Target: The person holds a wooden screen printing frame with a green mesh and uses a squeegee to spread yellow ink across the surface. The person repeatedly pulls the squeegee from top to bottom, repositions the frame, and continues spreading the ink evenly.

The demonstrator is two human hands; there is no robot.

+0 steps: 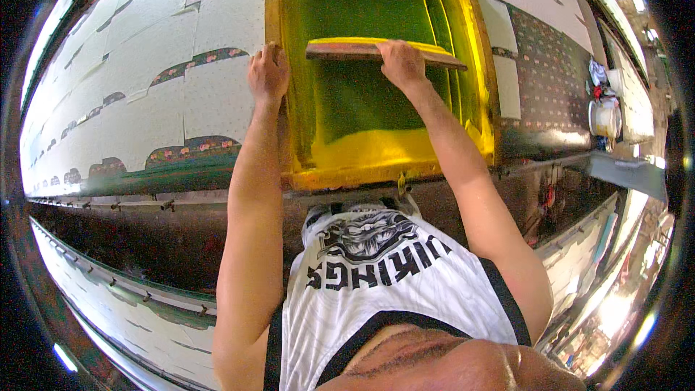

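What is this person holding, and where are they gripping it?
The right hand grips the squeegee by its wooden handle, near mid-length. The left hand clasps the yellow screen frame's left edge.

White sleeveless shirt [376, 275] — black trim, apparently.

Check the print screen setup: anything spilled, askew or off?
Nothing stands out. Yellow ink is pooled inside the screen frame, none on the fabric panels. Right hand grips the squeegee; left hand steadies the frame.

A long printing table [217, 174] carries white fabric panels [145, 101], seemingly patterned, and a yellow-framed screen [474, 65].
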